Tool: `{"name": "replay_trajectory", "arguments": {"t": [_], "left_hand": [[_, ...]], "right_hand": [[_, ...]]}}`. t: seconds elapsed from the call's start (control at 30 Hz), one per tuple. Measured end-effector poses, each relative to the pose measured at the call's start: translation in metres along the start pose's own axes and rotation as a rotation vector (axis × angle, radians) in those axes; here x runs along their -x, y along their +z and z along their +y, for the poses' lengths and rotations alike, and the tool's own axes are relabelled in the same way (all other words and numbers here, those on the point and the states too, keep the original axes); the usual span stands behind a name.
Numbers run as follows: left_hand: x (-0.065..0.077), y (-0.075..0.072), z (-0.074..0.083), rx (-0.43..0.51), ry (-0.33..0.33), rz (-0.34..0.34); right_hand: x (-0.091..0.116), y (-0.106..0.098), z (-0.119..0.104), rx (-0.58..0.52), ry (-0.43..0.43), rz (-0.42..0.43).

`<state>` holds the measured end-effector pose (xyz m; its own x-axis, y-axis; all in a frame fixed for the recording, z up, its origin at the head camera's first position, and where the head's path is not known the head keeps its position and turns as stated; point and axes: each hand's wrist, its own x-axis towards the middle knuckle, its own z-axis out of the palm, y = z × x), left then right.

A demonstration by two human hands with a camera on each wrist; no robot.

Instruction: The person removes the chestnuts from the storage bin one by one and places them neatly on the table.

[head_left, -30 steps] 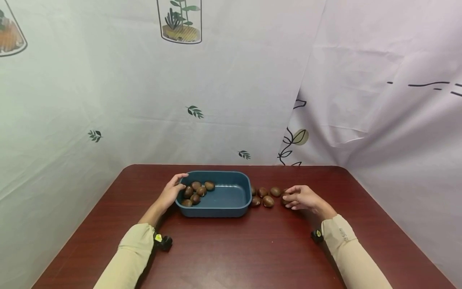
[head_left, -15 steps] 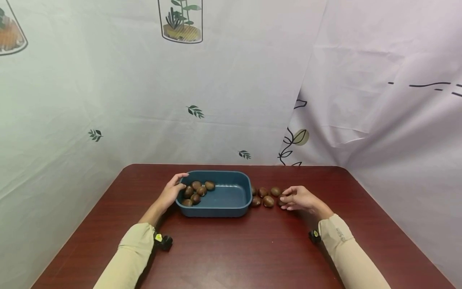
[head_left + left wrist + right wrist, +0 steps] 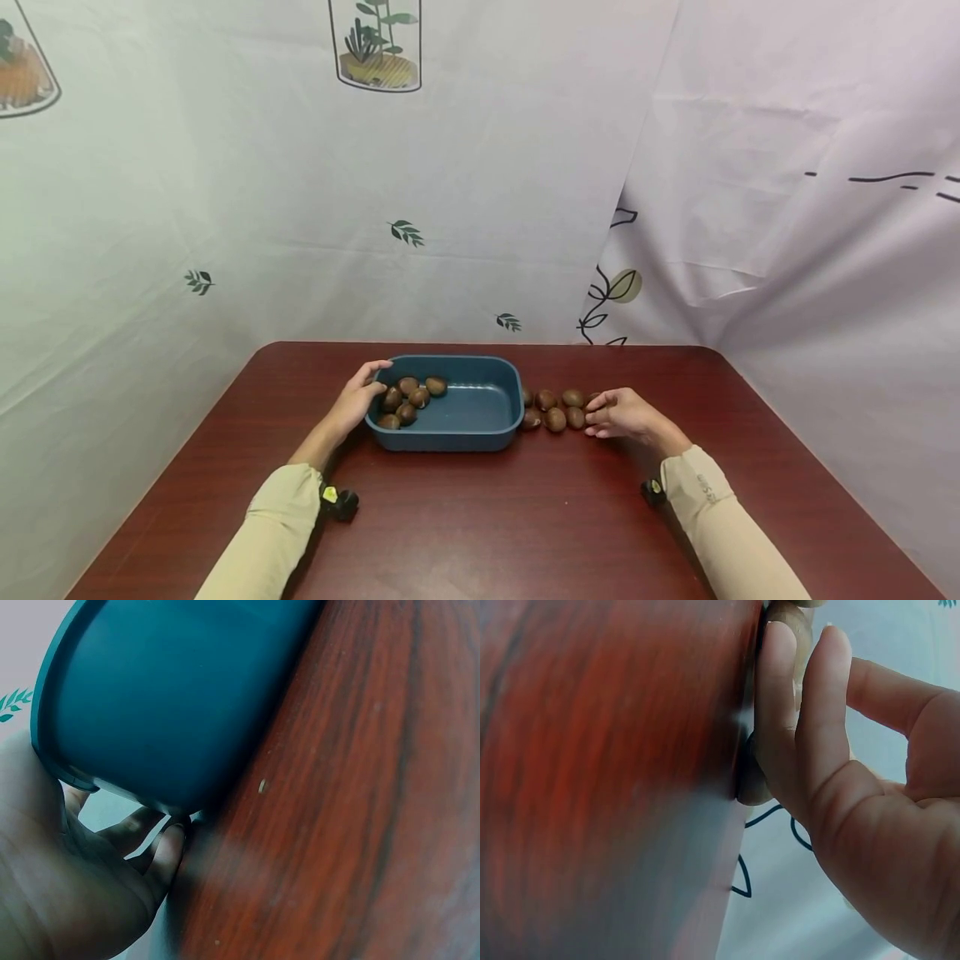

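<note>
A deep blue rectangular tray [image 3: 450, 442] stands on the table with several glossy brown chestnuts [image 3: 418, 397] gathered at its left end. My left hand [image 3: 356, 403] grips its left end, thumb at the near part of the rim and fingers round the back corner; in the left wrist view the hand [image 3: 82, 862] lies against the tray's wall [image 3: 172, 697]. Right of the tray several more chestnuts [image 3: 555, 419] lie in two rough rows. Over their right end is my right hand [image 3: 630, 414], fingers extended, fingertips beside a front-row chestnut [image 3: 575, 417]. Another chestnut [image 3: 752, 784] shows behind the right fingers.
The reddish-brown wooden table [image 3: 465, 525] carries everything. A pale printed cloth [image 3: 480, 167] hangs close behind its far edge and along both sides. A black wrist camera [image 3: 342, 505] sits at the left wrist, another [image 3: 654, 492] at the right.
My right hand has moved slightly left, and the chestnut at its fingertips now sits nearer the front row, just left of the fingers. The left hand and tray have stayed put.
</note>
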<state>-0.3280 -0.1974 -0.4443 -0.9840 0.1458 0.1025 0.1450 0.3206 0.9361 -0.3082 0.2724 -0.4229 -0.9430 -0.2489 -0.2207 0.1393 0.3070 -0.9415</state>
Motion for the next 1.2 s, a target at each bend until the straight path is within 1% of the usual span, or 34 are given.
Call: {"name": "replay_trajectory", "arguments": {"t": [0.1, 0.23, 0.33, 0.43, 0.57, 0.67, 0.77, 0.83, 0.93, 1.07, 1.13, 1.2], "left_hand": [[-0.001, 0.000, -0.004, 0.002, 0.010, 0.002], [-0.002, 0.000, -0.004, -0.001, 0.013, 0.003], [-0.003, -0.001, -0.001, -0.004, 0.016, -0.001], [-0.003, -0.002, 0.000, 0.006, 0.022, 0.000], [-0.001, -0.003, 0.000, 0.004, 0.018, -0.003], [-0.001, -0.002, -0.003, 0.001, 0.008, -0.004], [-0.002, -0.001, -0.005, -0.007, 0.005, 0.000], [-0.002, -0.001, -0.005, -0.008, 0.007, -0.002], [-0.001, -0.001, -0.004, -0.010, 0.006, 0.002], [0.001, -0.003, -0.006, -0.013, -0.001, 0.018], [0.001, -0.002, -0.006, -0.001, -0.005, 0.015], [0.000, -0.001, -0.004, -0.003, 0.001, 0.006]], "right_hand": [[0.001, 0.000, -0.001, 0.008, 0.018, 0.002], [0.003, -0.001, -0.007, 0.036, 0.021, 0.035], [0.004, 0.002, -0.019, 0.073, -0.015, 0.071], [0.004, 0.014, -0.035, 0.117, -0.078, 0.076], [0.001, 0.046, -0.058, 0.135, -0.169, 0.041], [-0.004, 0.078, -0.070, 0.087, -0.252, 0.014], [-0.012, 0.111, -0.077, 0.046, -0.342, -0.027], [-0.019, 0.131, -0.081, 0.035, -0.360, -0.052], [-0.031, 0.159, -0.085, 0.024, -0.333, -0.119], [-0.047, 0.195, -0.089, 0.011, -0.247, -0.206], [-0.054, 0.208, -0.090, 0.027, -0.206, -0.228], [-0.059, 0.218, -0.092, 0.047, -0.168, -0.231]]}}
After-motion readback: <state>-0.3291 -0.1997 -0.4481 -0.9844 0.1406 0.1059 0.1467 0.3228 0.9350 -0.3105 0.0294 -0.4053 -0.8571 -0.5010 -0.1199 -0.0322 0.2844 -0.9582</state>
